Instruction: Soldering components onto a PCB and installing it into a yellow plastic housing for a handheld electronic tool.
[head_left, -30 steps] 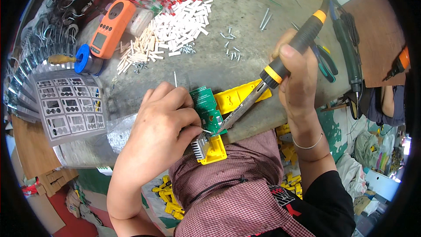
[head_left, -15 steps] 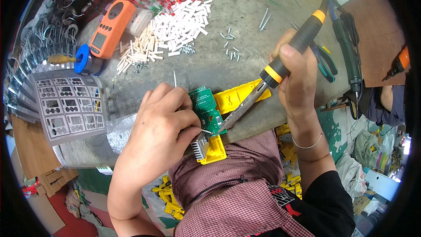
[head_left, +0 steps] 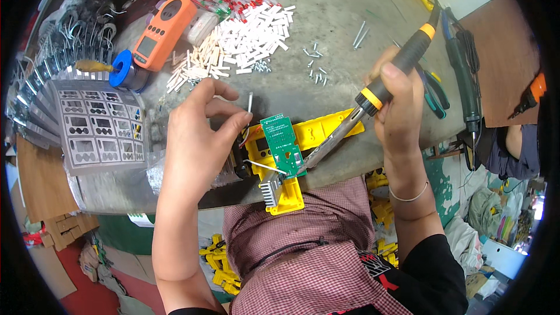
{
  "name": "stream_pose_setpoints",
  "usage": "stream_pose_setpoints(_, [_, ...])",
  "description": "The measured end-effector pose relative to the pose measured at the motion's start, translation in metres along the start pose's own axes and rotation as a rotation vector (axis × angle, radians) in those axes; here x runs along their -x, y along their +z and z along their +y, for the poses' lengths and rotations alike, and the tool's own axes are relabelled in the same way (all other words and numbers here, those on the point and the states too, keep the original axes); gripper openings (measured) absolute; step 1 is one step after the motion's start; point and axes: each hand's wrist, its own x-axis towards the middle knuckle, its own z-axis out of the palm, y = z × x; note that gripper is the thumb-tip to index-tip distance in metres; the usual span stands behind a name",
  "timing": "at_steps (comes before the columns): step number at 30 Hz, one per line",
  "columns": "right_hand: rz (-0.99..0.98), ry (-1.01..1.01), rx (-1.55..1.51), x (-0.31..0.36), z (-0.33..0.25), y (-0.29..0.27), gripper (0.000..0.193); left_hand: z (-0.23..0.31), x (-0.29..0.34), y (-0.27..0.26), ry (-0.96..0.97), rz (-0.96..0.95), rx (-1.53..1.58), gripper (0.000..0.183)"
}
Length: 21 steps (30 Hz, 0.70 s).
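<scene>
My right hand (head_left: 399, 93) grips a black soldering iron (head_left: 402, 61) with yellow rings. Its tip meets the lower end of a green circuit board (head_left: 283, 143). The board lies on a long yellow plastic housing (head_left: 326, 131), with a finned metal heat sink (head_left: 270, 193) at the near end. A thin white wire (head_left: 262, 165) runs left from the board's lower edge, its other end free. My left hand (head_left: 201, 125) is raised left of the board, thumb and fingers apart. Its thumb is near an upright white-sleeved lead (head_left: 250, 102); whether they touch is unclear.
White sleeves (head_left: 256, 35), red-tipped leads and loose screws (head_left: 315, 52) are spread on the bench. An orange meter (head_left: 163, 32), a solder spool (head_left: 125, 71) and a printed sheet (head_left: 102, 125) sit left. Pliers (head_left: 433, 93) and a screwdriver-like tool (head_left: 465, 76) lie right.
My left hand has let go of the white wire at the board and moved up and away, its fingers parting. The soldering iron tip stays at the board's lower end. The whole view has shifted slightly.
</scene>
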Motion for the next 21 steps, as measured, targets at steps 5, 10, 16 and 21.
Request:
stream_pose_setpoints(5, [0.033, -0.028, 0.032, -0.001, 0.001, 0.005, 0.017, -0.012, 0.006, 0.005, -0.030, 0.102, 0.218, 0.024])
stream_pose_setpoints(10, [0.042, -0.010, 0.088, 0.000, -0.001, 0.004, 0.021, -0.015, 0.024, 0.006, 0.169, 0.133, 0.240, 0.014])
stream_pose_setpoints(16, [0.011, 0.059, 0.066, -0.002, -0.003, 0.005, 0.024, 0.007, 0.032, 0.009, 0.496, -0.137, -0.091, 0.023])
stream_pose_setpoints(21, [0.030, 0.069, 0.074, -0.002, -0.004, 0.008, 0.024, 0.012, 0.027, 0.005, 0.470, -0.251, -0.190, 0.023])
